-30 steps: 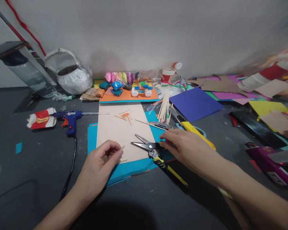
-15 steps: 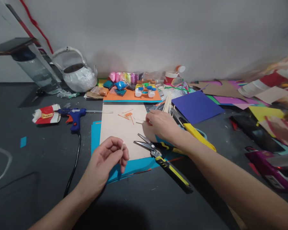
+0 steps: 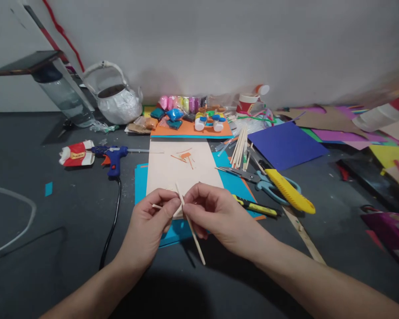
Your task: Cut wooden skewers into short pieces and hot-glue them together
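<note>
Had left hand (image 3: 148,223) pinched on short stick (image 3: 156,206) and right hand (image 3: 217,215) on longer wooden stick (image 3: 197,246), probably light, snappable, best held mid-length.

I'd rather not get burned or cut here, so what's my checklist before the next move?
1. Long stick gripped: ok, pinched in the right hand.
2. Second stick held: ok, in the left hand, though partly hidden by the fingers.
3. Glue gun apart from both hands: ok, lying off to the left.
4. Glue gun cool: cannot tell.
5. Yellow knife apart from both hands: ok, lying to their right.
6. Black-and-yellow tool in full view: not ok, one end is hidden behind the right hand.
</note>
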`<action>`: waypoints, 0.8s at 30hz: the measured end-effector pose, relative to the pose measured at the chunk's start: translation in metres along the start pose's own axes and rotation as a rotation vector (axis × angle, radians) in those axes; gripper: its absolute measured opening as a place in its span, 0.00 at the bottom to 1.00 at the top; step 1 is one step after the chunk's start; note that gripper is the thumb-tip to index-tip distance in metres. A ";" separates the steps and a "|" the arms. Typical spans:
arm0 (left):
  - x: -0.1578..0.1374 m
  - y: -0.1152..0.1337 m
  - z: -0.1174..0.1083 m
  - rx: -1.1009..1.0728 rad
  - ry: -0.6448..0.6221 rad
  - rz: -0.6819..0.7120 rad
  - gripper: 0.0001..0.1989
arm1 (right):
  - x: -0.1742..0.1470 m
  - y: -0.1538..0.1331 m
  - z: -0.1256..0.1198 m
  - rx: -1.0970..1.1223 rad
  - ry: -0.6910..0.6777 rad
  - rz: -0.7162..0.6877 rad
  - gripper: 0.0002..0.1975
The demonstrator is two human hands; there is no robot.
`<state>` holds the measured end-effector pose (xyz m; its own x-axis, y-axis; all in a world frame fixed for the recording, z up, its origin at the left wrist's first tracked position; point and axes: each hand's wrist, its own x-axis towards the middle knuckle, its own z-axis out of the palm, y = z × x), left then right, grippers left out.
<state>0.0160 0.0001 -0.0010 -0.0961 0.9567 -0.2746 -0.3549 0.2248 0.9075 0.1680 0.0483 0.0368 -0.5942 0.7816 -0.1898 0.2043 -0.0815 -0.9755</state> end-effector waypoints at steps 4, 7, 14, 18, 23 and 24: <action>-0.001 -0.004 0.001 0.004 -0.012 0.032 0.12 | 0.000 0.003 0.005 0.137 0.012 0.052 0.14; -0.001 -0.002 0.004 -0.077 -0.062 -0.017 0.13 | -0.001 0.002 0.006 0.116 -0.011 0.084 0.13; 0.000 0.027 0.000 -0.189 0.081 0.106 0.15 | -0.035 0.014 -0.035 -0.932 0.203 -0.133 0.09; -0.002 0.031 -0.002 -0.051 0.084 0.158 0.15 | -0.068 0.046 -0.069 -1.565 0.249 -0.211 0.32; -0.007 0.023 -0.001 0.218 0.023 0.230 0.15 | -0.080 0.060 -0.076 -1.627 0.222 -0.184 0.31; -0.007 0.023 -0.001 0.267 0.018 0.246 0.13 | -0.078 0.059 -0.075 -1.605 0.213 -0.153 0.29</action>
<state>0.0082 -0.0021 0.0213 -0.1652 0.9854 -0.0415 -0.0644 0.0312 0.9974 0.2850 0.0288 0.0025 -0.5990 0.7996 0.0439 0.7947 0.5868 0.1552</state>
